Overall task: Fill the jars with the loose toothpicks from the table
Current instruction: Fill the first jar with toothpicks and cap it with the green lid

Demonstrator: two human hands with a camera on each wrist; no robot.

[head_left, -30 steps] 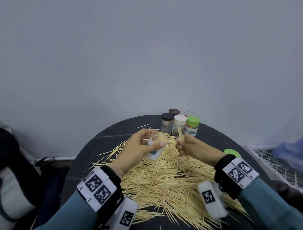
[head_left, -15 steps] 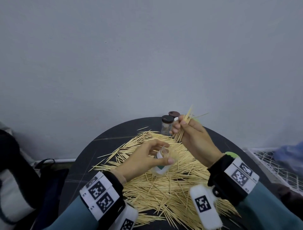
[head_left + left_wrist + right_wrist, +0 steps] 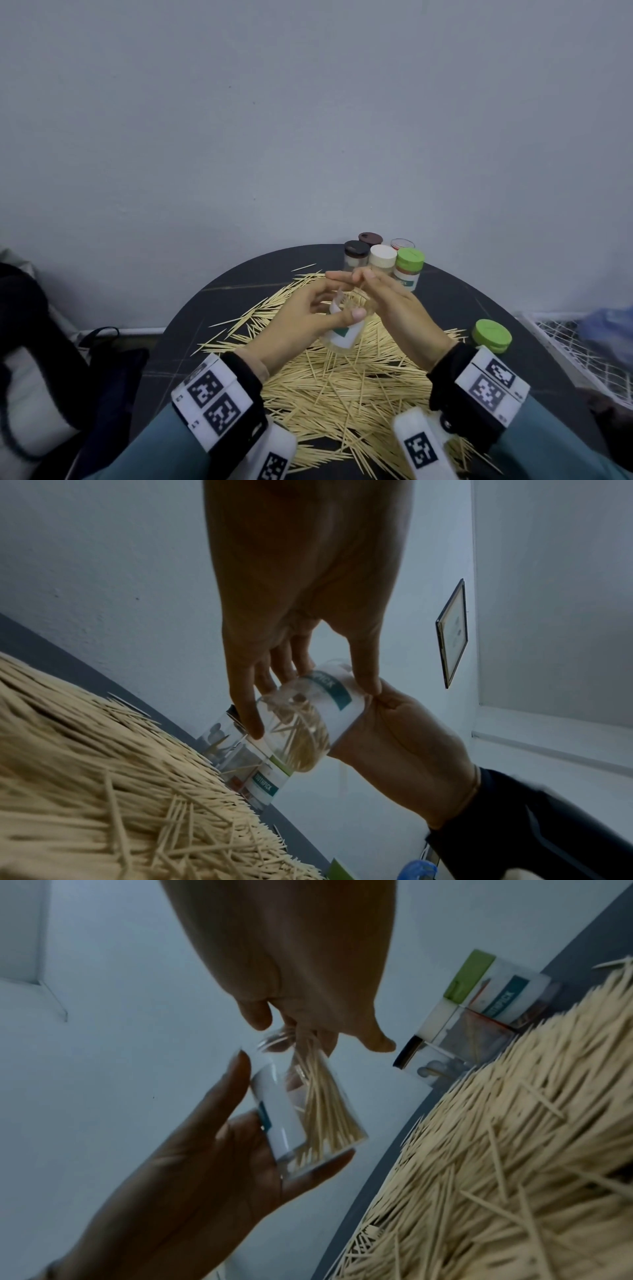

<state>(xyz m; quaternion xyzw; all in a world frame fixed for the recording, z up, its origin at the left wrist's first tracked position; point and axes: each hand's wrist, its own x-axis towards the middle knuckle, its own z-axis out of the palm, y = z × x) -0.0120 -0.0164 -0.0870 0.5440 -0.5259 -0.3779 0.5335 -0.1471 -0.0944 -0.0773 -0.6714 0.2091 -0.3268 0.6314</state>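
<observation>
My left hand (image 3: 344,294) grips a clear jar (image 3: 342,337) with a white and teal label, tilted above the pile of loose toothpicks (image 3: 342,387) on the dark round table (image 3: 239,301). My right hand (image 3: 363,275) is at the jar's mouth. In the right wrist view its fingers (image 3: 308,1034) pinch the tops of a toothpick bundle (image 3: 322,1110) that fans out inside the jar (image 3: 277,1123) down to its bottom. The left wrist view shows the jar (image 3: 342,704) from below with toothpicks lying against its base.
Several capped jars stand at the table's back edge, among them a green-lidded one (image 3: 407,267) and a white-lidded one (image 3: 382,260). A loose green lid (image 3: 491,335) lies at the right. A white wire rack (image 3: 582,342) is beyond the table on the right, a dark bag (image 3: 51,342) on the left.
My right hand came down from its raised position near the back jars and put the toothpick bundle into the jar's mouth. The left hand kept hold of the jar.
</observation>
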